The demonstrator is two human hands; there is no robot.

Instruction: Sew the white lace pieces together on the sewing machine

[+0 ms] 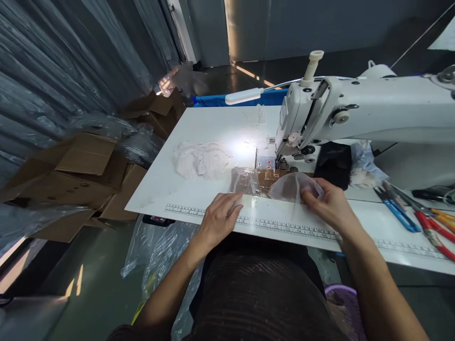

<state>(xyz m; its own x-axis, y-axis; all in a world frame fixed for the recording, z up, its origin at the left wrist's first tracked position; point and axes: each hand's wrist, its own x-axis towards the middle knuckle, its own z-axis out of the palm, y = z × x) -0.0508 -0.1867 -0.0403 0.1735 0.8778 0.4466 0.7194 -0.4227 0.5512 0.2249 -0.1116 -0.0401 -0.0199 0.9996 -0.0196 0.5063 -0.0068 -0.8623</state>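
Sheer white fabric (289,187) pinched at one end beside a sewing machine (373,109)

A white sewing table (159,187), printed with a ruler scale along its front, is overhung on the right by the machine's arm. To the left of the needle area, a gathered piece of white lace (202,161) is laid out. The left hand (220,215) is rested near the front edge, fingers loosely bent and nothing seen gripped; whether brown tape (266,179) is touched by it cannot be told. By the right hand (329,201), the fabric's right end is pinched between thumb and fingers. The rest is spread over the tape, just in front of the presser foot. It should be found light, limp, slippery and easily snagged; hold is best taken gently at the edges, the middle being left unpulled.
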